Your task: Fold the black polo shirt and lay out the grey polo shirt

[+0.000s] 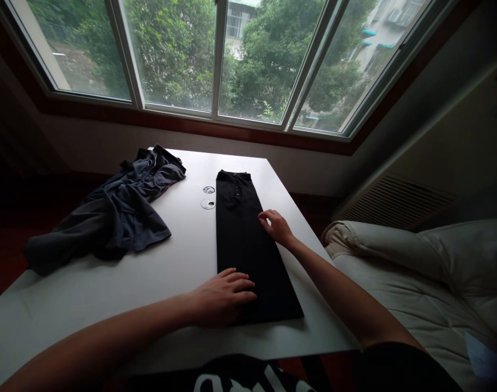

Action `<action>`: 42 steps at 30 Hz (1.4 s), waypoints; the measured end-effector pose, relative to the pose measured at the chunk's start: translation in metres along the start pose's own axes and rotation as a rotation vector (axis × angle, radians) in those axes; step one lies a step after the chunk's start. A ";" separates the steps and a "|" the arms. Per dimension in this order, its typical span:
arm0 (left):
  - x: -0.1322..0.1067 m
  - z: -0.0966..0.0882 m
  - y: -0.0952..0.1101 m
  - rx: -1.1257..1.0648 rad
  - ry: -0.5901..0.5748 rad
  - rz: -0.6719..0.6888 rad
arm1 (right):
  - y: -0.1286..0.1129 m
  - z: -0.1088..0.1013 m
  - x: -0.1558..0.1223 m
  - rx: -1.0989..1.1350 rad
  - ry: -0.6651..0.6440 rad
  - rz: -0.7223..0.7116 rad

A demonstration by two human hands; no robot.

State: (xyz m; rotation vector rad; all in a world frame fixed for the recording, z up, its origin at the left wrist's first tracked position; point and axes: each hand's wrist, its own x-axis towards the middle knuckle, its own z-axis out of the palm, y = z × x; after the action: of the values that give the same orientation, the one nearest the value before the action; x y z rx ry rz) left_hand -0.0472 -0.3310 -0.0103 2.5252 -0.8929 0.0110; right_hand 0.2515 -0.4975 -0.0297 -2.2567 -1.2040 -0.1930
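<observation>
Black trousers [242, 239], folded lengthwise into a long flat strip, lie on the white table [183, 272] with the waistband at the far end. My left hand [224, 296] rests palm down over their near left part, fingers stretched out and a little apart. At the right long edge, about halfway up, my right hand [276, 226] has its thumb and fingertips brought together on the cloth. Its fingers are curved, with a small gap showing between thumb and forefinger. The fabric under both hands is hidden.
A crumpled dark grey garment [126, 201] covers the table's left side and hangs over its edge. Two small round discs [208, 204] lie left of the trousers. A pale padded sofa [395, 272] stands at the right. Beyond the table is a window [216, 65].
</observation>
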 end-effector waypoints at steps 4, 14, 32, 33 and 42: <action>-0.013 -0.020 -0.030 -0.012 -0.008 0.010 | 0.016 -0.037 -0.075 -0.037 -0.137 -0.126; -0.032 -0.004 -0.030 0.114 0.054 0.046 | -0.014 -0.057 -0.177 -0.108 -0.233 -0.282; -0.012 0.005 -0.016 0.252 0.112 0.140 | -0.055 -0.053 -0.183 0.015 -0.214 -0.548; -0.014 -0.001 -0.015 0.222 0.089 0.125 | -0.058 -0.054 -0.184 0.043 -0.207 -0.549; -0.023 -0.088 0.037 -0.322 -0.126 0.097 | -0.113 -0.102 -0.171 0.469 -0.282 -0.333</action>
State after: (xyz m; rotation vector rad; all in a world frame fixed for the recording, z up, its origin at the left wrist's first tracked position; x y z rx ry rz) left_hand -0.0747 -0.3053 0.0799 2.2011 -0.9790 -0.2441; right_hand 0.0749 -0.6265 0.0371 -1.7066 -1.5791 0.2689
